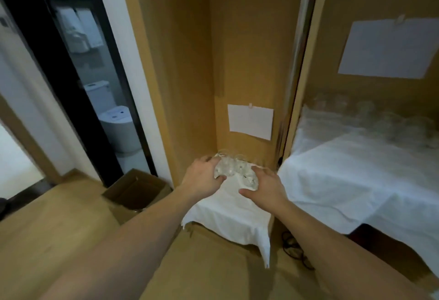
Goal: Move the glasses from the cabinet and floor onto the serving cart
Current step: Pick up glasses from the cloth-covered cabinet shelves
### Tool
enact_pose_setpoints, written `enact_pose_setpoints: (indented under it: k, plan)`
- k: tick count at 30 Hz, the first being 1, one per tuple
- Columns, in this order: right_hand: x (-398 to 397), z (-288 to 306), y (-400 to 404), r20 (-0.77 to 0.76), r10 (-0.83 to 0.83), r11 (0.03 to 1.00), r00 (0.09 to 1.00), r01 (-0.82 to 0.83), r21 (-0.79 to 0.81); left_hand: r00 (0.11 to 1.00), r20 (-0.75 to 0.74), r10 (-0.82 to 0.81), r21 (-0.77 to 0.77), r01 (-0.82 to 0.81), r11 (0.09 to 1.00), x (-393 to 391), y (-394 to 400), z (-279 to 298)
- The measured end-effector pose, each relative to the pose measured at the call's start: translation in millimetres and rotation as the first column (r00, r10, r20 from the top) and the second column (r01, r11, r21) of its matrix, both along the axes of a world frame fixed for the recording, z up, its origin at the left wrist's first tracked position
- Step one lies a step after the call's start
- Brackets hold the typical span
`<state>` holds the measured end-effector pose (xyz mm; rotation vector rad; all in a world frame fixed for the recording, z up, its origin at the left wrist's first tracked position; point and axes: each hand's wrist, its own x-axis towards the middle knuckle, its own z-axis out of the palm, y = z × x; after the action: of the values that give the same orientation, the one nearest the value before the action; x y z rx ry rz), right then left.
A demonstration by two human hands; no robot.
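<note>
Several clear glasses (pixel 234 169) stand in a cluster at the back of a low cabinet shelf covered with a white cloth (pixel 228 214). My left hand (pixel 202 176) curls around the glasses on the left side of the cluster. On the right side my right hand (pixel 263 186) curls around other glasses. Both hands touch the glass. More clear glasses (pixel 380 119), blurred, stand at the back of a cloth-covered surface (pixel 344 180) on the right.
An open cardboard box (pixel 136 191) sits on the wooden floor left of the cabinet. A black cable (pixel 295 249) lies on the floor between the cabinet and the right surface. Paper sheets (pixel 250 121) are taped to the cabinet walls. A glass door and toilet are at left.
</note>
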<state>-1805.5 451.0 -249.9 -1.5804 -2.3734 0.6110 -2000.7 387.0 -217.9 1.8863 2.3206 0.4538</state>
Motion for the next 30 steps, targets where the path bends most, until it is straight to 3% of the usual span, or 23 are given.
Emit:
enact_pose_setpoints:
  k: [7,13,20,30]
  plan:
    - [-45.3,-20.9,-34.1,0.08,-0.004,0.997,0.997,0.01,-0.074,0.995,0.088,0.044,-0.063,-0.038,0.997,-53.7,-10.2,-12.2]
    - [-79.8,-24.3,-10.0,0.062,-0.005,0.995,0.998,0.011,-0.097,0.974,0.197,0.109,-0.061,-0.099,0.993,-78.8,4.2,-27.0]
    - [-132.1,-45.6,41.4,0.042,0.028,0.99,0.999,-0.022,-0.14,0.965,0.202,0.168,-0.139,-0.142,0.98,-116.7,44.7,-36.5]
    - [-171.3,-84.4,154.4,0.022,-0.061,0.96,0.998,0.065,-0.271,0.964,0.225,0.14,-0.264,-0.078,0.961,-162.2,168.8,-74.0]
